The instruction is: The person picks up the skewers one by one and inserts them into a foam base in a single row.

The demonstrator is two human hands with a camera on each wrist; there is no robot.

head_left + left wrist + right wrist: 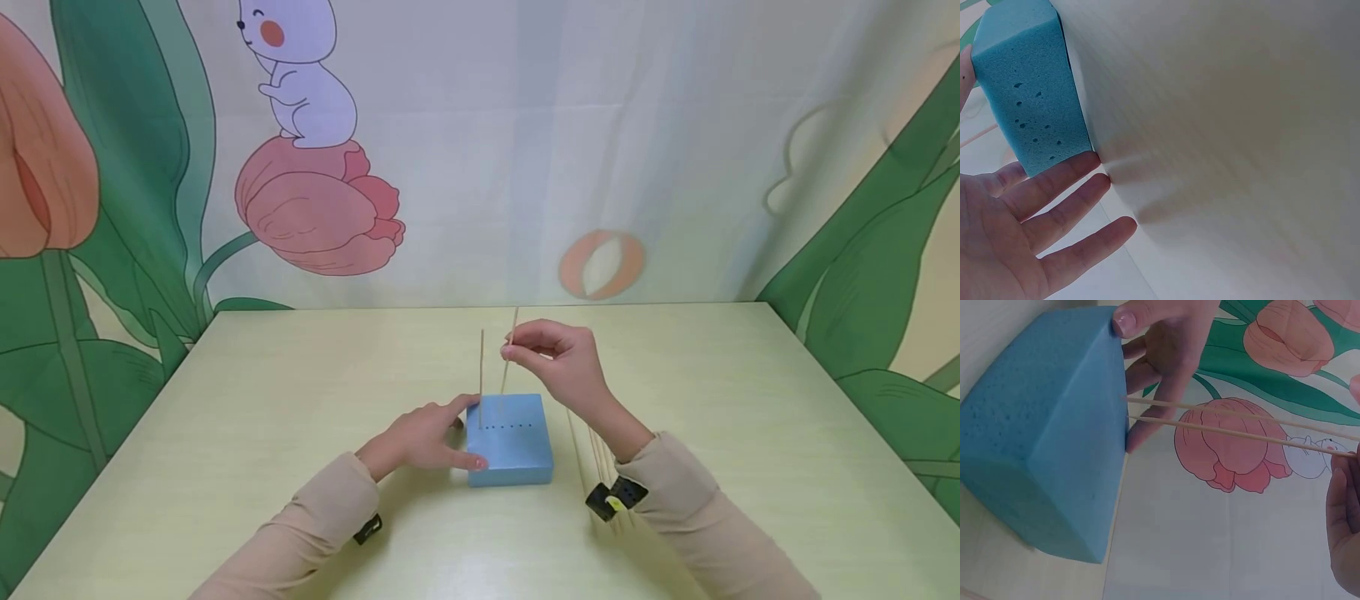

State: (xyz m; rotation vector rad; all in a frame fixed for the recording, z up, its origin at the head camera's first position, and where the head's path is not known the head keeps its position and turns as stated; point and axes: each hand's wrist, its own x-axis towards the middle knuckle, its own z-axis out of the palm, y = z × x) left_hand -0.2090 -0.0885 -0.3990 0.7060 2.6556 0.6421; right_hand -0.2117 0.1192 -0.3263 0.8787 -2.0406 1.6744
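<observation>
A blue foam block with a row of small holes across its top lies on the table. One thin wooden stick stands upright in the left end of that row. My right hand pinches a second wooden stick between thumb and fingertips, slightly tilted. Its lower end meets the block's top near the holes; whether it sits inside one I cannot tell. At the block's left side is my left hand, thumb at the front corner and index finger at the back. Its other fingers are straight and spread, tips near the tabletop.
Several loose wooden sticks lie on the table right of the block, partly under the right forearm. The pale yellow table runs back to a printed curtain with tulips and a white animal.
</observation>
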